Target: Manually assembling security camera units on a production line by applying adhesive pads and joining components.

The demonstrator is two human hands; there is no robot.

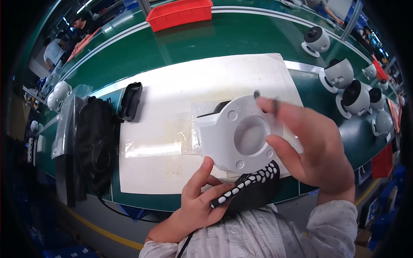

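My left hand (200, 198) pinches a black strip with rows of white oval spots (254, 177), its fingers closed round the strip's left end. The thumb of that hand rests against the lower edge of a white plastic housing (215, 139), which is tilted and shows a large round opening with small round recesses around it. My right hand (307, 144) is over the housing's right side, thumb by the opening and forefinger stretched out, the two apart. Motion smears its fingertips. A small dark piece (257, 93) shows at the forefinger's tip; whether it is held I cannot tell.
A white sheet (167, 86) covers part of the green bench. On the left lie a black tray-like part (130, 102), a black bag (95, 142) and clear plastic wrapping (65, 124). Several white ball-shaped cameras (340, 74) stand right; a red bin (178, 15) sits at the back.
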